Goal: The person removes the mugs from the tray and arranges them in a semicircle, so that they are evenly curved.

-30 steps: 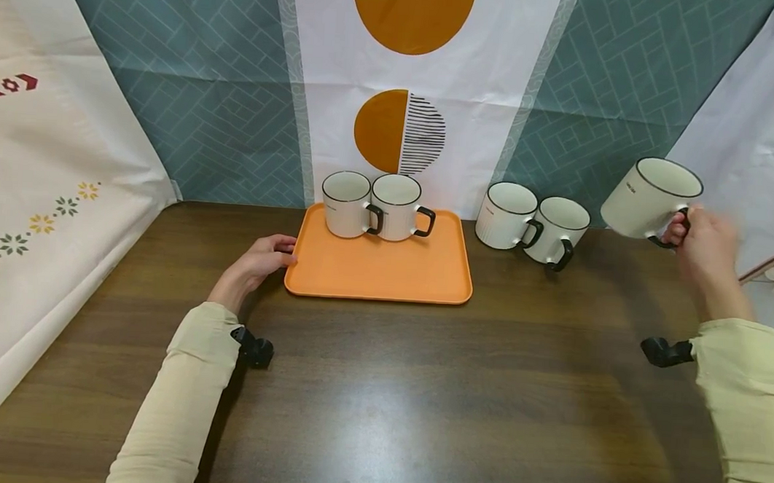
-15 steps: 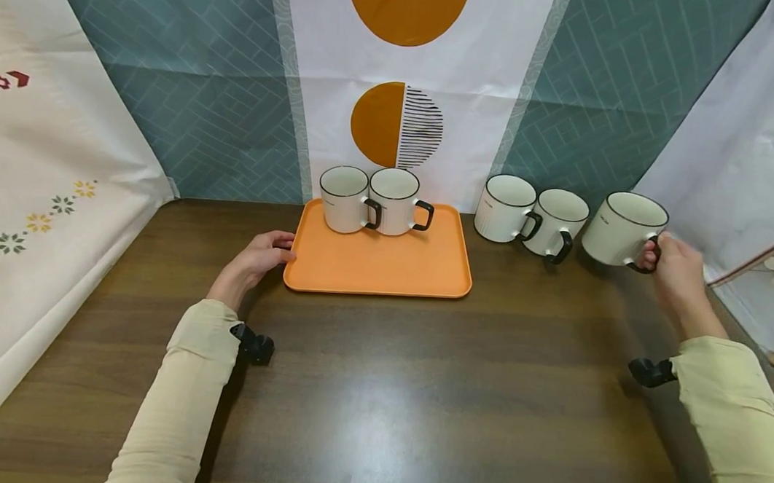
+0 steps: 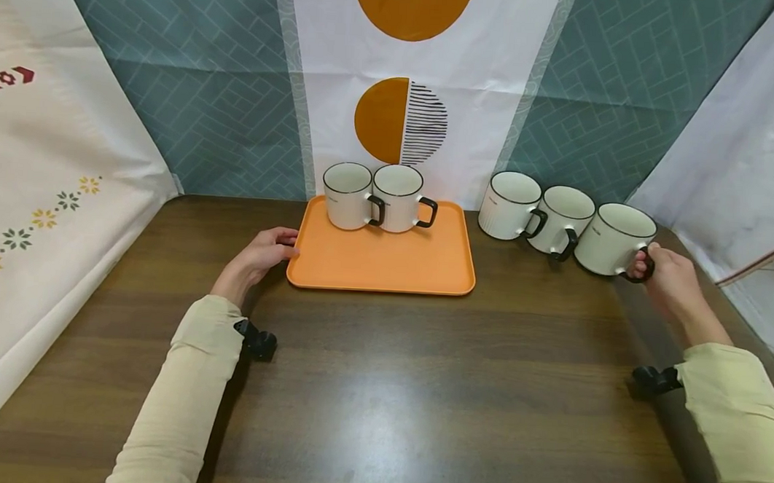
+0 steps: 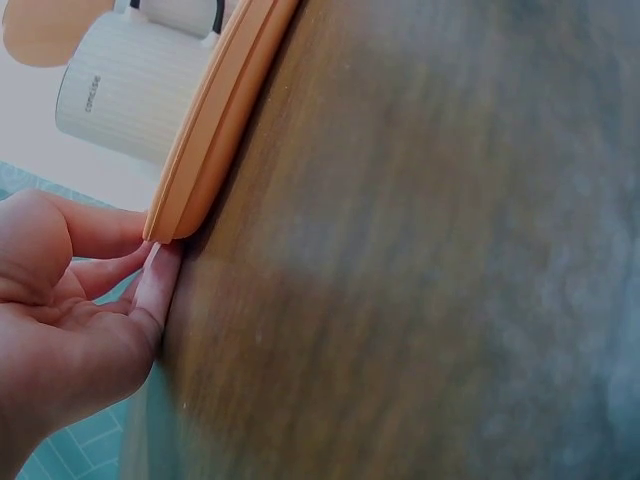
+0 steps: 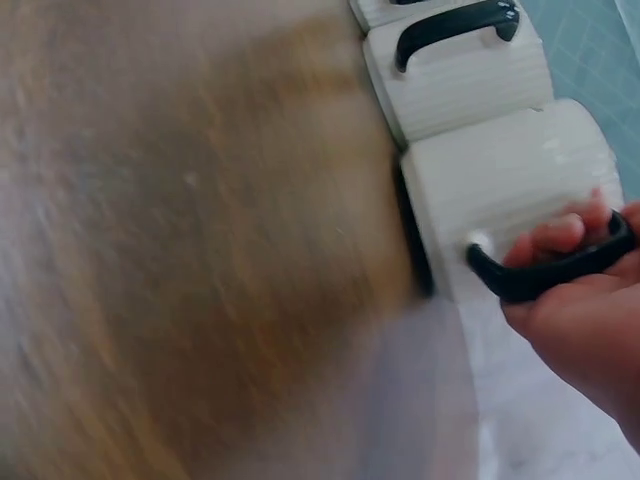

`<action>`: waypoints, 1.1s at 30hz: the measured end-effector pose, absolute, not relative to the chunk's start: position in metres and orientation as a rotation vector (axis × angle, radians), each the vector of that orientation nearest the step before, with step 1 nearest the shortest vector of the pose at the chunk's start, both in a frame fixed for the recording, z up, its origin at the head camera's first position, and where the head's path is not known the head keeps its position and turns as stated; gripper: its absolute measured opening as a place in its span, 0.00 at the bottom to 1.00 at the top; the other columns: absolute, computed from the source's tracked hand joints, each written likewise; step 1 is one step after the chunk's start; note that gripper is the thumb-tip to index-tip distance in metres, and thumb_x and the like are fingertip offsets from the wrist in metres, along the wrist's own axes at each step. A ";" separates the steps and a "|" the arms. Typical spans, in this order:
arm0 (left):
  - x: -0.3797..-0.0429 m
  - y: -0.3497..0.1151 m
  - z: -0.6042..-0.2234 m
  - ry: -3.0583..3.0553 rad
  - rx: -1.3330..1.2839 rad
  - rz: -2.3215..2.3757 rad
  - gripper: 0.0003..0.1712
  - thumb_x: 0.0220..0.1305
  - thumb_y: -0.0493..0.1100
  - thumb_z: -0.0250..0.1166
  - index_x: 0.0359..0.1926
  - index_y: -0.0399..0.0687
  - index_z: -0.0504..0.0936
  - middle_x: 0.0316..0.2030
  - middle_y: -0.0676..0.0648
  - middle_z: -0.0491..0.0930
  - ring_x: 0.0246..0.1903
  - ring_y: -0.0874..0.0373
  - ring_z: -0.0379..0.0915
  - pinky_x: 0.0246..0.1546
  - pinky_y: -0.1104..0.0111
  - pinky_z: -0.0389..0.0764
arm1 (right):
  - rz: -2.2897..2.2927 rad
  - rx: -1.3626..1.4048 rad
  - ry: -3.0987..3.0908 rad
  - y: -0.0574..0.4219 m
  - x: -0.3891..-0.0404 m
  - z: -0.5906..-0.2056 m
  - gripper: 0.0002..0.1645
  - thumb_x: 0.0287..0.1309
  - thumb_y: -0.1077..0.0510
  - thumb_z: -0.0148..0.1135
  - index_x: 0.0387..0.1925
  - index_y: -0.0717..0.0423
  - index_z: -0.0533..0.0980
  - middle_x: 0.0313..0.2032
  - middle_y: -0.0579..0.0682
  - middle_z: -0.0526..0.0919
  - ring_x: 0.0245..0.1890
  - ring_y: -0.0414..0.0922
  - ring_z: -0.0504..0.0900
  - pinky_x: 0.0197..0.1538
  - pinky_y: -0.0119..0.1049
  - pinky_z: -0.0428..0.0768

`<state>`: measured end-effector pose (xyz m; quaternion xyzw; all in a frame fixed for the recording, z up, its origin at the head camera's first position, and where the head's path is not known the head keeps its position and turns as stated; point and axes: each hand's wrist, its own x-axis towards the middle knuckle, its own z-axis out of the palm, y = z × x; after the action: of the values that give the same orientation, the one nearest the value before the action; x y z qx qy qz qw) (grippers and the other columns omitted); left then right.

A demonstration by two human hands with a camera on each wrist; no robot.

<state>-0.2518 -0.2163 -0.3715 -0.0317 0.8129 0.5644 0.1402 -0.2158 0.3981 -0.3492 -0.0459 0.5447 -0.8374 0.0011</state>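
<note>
My right hand (image 3: 670,282) holds a white mug (image 3: 613,242) by its black handle, its fingers curled through the loop. That mug is upright at the right end of a row, close beside a second mug (image 3: 562,218) and a third mug (image 3: 510,204). In the right wrist view, a narrow dark strip of shadow shows at the base of the held mug (image 5: 510,185). My left hand (image 3: 261,253) pinches the left edge of an orange tray (image 3: 379,267). The left wrist view has the fingertips at the tray's rim (image 4: 205,150). Two matching mugs (image 3: 396,198) stand on the tray's back part.
The brown wooden table (image 3: 379,387) spreads in front of the tray and mugs. Behind them hangs a teal and white patterned cloth (image 3: 223,116). White cloths (image 3: 68,181) close off the left and right sides.
My right hand has brought its mug down and to the left, from raised and tilted to upright beside the row. The left hand keeps its place at the tray.
</note>
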 end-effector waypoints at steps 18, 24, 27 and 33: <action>-0.250 -0.216 -0.371 2.355 -0.065 1.632 0.31 0.67 0.29 0.50 0.69 0.25 0.53 0.60 0.31 0.59 0.56 0.44 0.60 0.63 0.56 0.62 | -2.179 -0.342 1.988 0.399 -0.203 -0.358 0.15 0.75 0.56 0.38 0.38 0.66 0.62 0.32 0.51 0.63 0.31 0.42 0.65 0.35 0.32 0.69; -0.251 -0.217 -0.371 2.357 -0.076 1.627 0.31 0.67 0.29 0.50 0.69 0.25 0.54 0.60 0.31 0.59 0.56 0.44 0.60 0.63 0.56 0.63 | -2.140 -0.362 1.991 0.389 -0.195 -0.351 0.16 0.76 0.56 0.35 0.36 0.66 0.62 0.31 0.50 0.62 0.31 0.42 0.65 0.35 0.33 0.67; -0.251 -0.216 -0.371 2.356 -0.071 1.631 0.31 0.67 0.28 0.50 0.69 0.25 0.54 0.60 0.31 0.59 0.56 0.44 0.60 0.63 0.56 0.63 | -2.122 -0.370 2.010 0.385 -0.192 -0.350 0.16 0.76 0.57 0.34 0.36 0.66 0.62 0.31 0.50 0.63 0.31 0.42 0.65 0.36 0.32 0.68; -0.250 -0.215 -0.370 2.348 -0.061 1.633 0.31 0.67 0.28 0.50 0.69 0.25 0.53 0.60 0.31 0.59 0.56 0.44 0.59 0.63 0.56 0.62 | -2.111 -0.364 2.027 0.383 -0.188 -0.351 0.17 0.76 0.57 0.34 0.36 0.65 0.64 0.32 0.50 0.64 0.31 0.41 0.67 0.37 0.30 0.69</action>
<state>-0.2496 -0.2153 -0.3697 -0.0210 0.8127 0.5652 0.1400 -0.1882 0.3826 -0.3508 -0.1230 0.6841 -0.7125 0.0960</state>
